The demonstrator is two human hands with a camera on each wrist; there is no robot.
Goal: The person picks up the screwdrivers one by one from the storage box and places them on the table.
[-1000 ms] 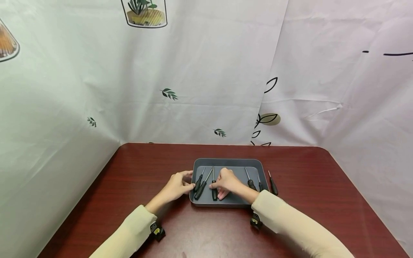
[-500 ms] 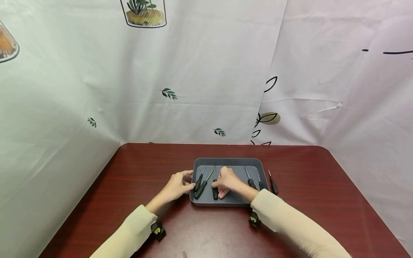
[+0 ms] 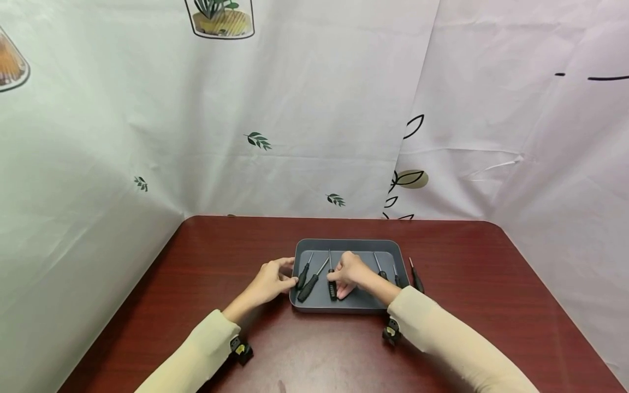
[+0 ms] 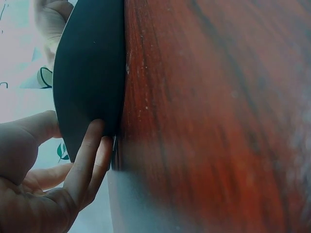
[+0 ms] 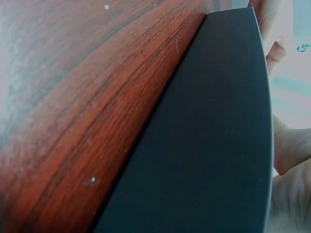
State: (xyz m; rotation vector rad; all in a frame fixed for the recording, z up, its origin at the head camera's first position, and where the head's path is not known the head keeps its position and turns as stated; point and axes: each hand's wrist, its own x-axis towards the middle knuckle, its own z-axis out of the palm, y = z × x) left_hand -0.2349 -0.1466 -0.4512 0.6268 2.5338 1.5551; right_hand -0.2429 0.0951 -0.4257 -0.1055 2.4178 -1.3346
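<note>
A grey tray (image 3: 339, 309) lies on the table with several black-handled screwdrivers in it. At its left end my left hand (image 3: 270, 281) grips the tray: in the left wrist view, the fingers (image 4: 87, 158) press the outer wall while the thumb is at the rim. Inside the tray, my right hand (image 3: 351, 271) pinches the handle of one screwdriver (image 3: 332, 289), its shaft pointing to the far side. Two screwdrivers (image 3: 308, 287) lie left of it, close to my left thumb. The right wrist view has the tray wall (image 5: 204, 126) hiding most of that hand's work.
Beyond my right hand, two more screwdrivers, one of them here (image 3: 397, 280), lie in the tray's right part, partly covered by the forearm. Outside the right wall, another screwdriver (image 3: 417, 279) rests on the red-brown table (image 3: 236, 245). A white printed curtain (image 3: 295, 109) hangs behind.
My right hand has shifted the pinched screwdriver slightly to the right inside the tray, away from the two on the left. The left hand has stayed at the tray's left end.
</note>
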